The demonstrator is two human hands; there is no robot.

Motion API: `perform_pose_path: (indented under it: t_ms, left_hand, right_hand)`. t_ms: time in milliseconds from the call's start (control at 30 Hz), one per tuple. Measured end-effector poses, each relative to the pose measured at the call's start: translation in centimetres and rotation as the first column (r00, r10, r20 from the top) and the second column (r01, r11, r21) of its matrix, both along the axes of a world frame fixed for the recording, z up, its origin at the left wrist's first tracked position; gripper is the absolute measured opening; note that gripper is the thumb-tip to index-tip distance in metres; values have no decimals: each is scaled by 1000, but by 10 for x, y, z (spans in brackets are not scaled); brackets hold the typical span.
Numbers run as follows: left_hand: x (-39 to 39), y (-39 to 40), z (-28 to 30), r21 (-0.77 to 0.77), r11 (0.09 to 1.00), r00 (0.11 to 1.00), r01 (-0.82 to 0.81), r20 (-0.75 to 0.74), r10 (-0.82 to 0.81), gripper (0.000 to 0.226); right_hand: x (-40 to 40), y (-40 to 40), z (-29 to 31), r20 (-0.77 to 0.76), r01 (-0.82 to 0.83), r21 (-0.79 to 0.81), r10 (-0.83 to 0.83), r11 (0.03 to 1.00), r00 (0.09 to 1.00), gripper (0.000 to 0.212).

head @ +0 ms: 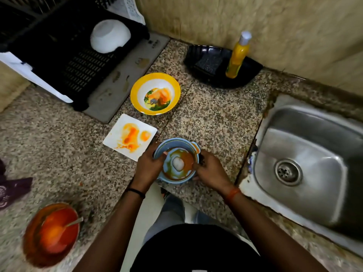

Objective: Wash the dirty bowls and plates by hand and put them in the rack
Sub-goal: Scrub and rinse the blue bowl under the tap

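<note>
Blue bowls (pixel 177 163): 2 nested, sauce-smeared, at bench (pixel 216 118) edge | we hold them with left hand (pixel 149 166) and right hand (pixel 209 169), both curled on rims | likely light, rigid, slippery; grip rims | sink (pixel 306 154) right, rack (pixel 78 61) far-left.

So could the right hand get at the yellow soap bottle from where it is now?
Probably not at once: the right hand is holding the blue bowl. The path itself looks free, bare counter up to the soap bottle upright in the black tray.
</note>
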State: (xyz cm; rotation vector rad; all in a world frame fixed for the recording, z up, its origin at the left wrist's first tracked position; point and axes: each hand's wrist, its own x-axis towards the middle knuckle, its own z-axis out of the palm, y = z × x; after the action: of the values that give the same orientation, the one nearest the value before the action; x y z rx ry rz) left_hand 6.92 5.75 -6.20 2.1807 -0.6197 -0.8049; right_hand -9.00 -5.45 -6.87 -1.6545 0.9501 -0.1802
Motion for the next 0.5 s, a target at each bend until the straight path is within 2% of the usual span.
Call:
perform_pose_path:
  t_ms: [100, 200, 267, 367, 500]
  left_hand:
    - [-2, 0, 1, -52, 998, 992, -17, -126, 10, 25]
    - [-13, -7, 11, -129, 991, 953, -42, -302, 1, 23]
    - [-22, -18, 23, -121, 992, 896, -32, -442, -25, 18]
    - [-39, -46, 38, -147, 989, 763, -19, -641, -81, 27]
    - [-68, -99, 59, -172, 984, 661, -40, -744, -103, 28]
  right_hand:
    - [-8, -6, 2, -21, 4, 28, -4, 1000, 1000, 28]
    - [-27, -15, 5, -58, 0, -12, -1, 1000, 998, 31]
    - [-39, -21, 16, -47, 38, -29, -39, 999, 998, 28]
    - [-60, -35, 40, 19, 136, -56, -136, 989, 991, 30]
    - [-105, -68, 76, 71, 284, 78, -289, 956, 955, 19]
